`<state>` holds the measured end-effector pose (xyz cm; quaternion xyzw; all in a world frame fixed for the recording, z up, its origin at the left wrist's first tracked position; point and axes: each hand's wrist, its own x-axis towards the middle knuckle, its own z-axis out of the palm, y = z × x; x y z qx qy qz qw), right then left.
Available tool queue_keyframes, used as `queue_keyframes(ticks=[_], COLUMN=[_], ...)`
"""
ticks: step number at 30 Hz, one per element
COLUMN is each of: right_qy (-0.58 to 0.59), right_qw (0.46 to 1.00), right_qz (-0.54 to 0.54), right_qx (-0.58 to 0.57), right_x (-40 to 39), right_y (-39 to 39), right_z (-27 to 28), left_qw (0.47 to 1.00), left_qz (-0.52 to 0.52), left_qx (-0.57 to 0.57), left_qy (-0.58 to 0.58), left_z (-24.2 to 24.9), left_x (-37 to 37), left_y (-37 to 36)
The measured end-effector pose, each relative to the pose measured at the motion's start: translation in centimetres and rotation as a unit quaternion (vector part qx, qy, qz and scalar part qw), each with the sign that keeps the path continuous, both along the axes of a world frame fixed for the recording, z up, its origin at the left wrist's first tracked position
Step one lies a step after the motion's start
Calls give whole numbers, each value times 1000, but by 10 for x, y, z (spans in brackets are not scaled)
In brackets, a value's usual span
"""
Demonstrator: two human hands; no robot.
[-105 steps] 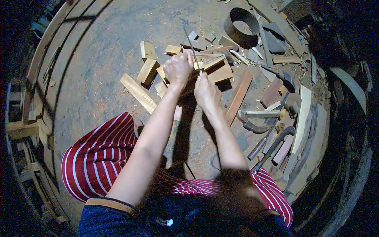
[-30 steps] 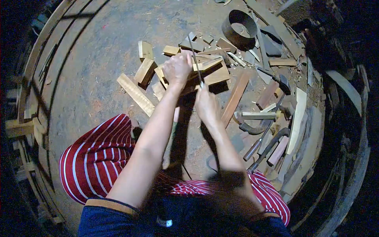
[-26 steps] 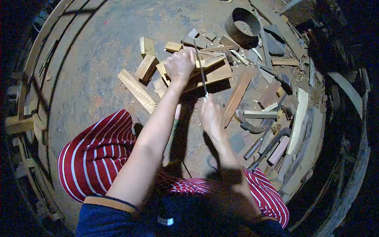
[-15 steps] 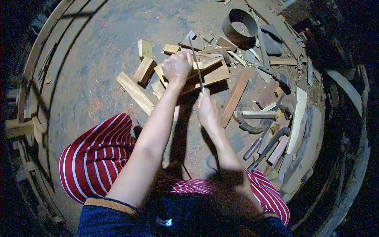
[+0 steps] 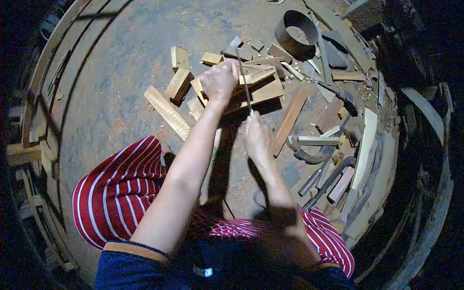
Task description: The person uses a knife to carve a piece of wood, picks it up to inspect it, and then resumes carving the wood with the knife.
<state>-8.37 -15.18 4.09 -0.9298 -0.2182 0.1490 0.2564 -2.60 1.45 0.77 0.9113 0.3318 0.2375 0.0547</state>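
Observation:
My right hand (image 5: 257,137) is closed around the lower end of a long, narrow metal file (image 5: 245,87), which points away from me and tapers toward its far end. My left hand (image 5: 220,81) makes a fist on a small pale wood piece (image 5: 258,76), pressing it over a larger wooden block (image 5: 266,93). The file passes just right of the left fist and crosses the wood piece. Fingertips of the left hand are hidden from above, and so is the file's handle inside the right hand.
Wood offcuts (image 5: 180,84) and a pale strip (image 5: 166,113) lie left of the block. A reddish board (image 5: 292,121) lies on the right. Beyond are a metal ring (image 5: 296,36), a hammer (image 5: 347,103), a curved-handled tool (image 5: 333,179) and shavings on the floor (image 5: 125,77).
The file and my right hand have slid back slightly toward me against the wood. My left hand keeps its place on the piece. The whole view has shifted a little.

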Motion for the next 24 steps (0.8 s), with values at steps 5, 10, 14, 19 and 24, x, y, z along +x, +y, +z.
queue_keyframes(ticks=[5, 10, 14, 19, 24], right_qy=[15, -19, 27, 32, -37], right_qw=[1000, 1000, 1000, 999, 999], right_qz=[-8, -4, 4, -22, 1], right_qx=[7, 7, -6, 12, 3], right_x=[24, 40, 3, 27, 41], right_y=[20, 34, 2, 21, 34], right_z=[-2, 0, 2, -6, -5], left_qw=[999, 999, 1000, 1000, 1000], left_qz=[-22, -13, 1, -19, 0], left_qx=[-15, 16, 16, -7, -4], left_qy=[-25, -50, -8, -16, -19], left_z=[4, 1, -3, -4, 3], left_x=[-2, 0, 1, 0, 2], left_y=[-2, -2, 2, 1, -3])
